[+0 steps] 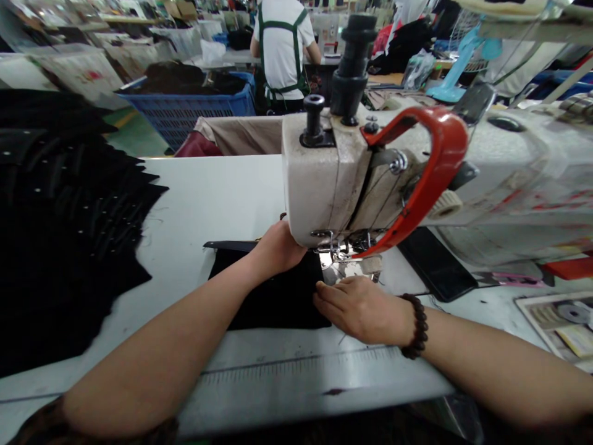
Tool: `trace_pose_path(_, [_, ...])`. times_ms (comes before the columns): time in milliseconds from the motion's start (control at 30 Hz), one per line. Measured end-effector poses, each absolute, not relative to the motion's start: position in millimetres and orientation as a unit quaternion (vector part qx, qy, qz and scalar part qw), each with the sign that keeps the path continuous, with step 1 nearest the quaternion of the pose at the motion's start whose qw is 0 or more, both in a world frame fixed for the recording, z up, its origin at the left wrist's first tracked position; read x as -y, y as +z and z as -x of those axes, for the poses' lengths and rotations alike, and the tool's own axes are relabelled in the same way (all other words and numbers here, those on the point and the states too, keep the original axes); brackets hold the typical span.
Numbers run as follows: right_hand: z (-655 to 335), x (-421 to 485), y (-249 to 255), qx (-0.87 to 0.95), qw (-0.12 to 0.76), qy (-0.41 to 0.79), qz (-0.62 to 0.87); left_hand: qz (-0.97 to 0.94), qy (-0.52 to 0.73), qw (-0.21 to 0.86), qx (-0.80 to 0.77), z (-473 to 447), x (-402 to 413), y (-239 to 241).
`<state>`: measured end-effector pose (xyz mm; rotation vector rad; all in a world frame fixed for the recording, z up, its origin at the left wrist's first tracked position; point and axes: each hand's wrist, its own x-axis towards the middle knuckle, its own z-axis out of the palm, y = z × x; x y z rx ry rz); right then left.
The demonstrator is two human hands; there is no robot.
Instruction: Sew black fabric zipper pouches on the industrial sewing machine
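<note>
A black fabric piece lies flat on the sewing table, its right edge beside the lit needle area of a white sewing machine. My left hand rests on the fabric's far part, left of the presser foot; the machine head hides its fingers. With curled fingers pressed together, my right hand grips the fabric's near right edge. A dark beaded bracelet circles that wrist. Along the far edge of the fabric runs a narrow dark strip.
A tall stack of black cut pieces covers the table's left side. An orange-red guard curves off the machine head. A black flat case-like object lies right of the needle. Beyond stand a blue basket and a person facing away.
</note>
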<state>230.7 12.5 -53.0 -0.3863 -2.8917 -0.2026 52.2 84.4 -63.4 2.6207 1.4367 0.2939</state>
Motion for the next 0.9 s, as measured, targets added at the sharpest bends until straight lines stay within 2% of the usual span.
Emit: trace_pose_path(900, [-229.9,-11.8,-52.3,0.984,0.097,-0.064,0.136,-0.867,0.104,0.075,-0.482,-54.5,-84.5,-58.7])
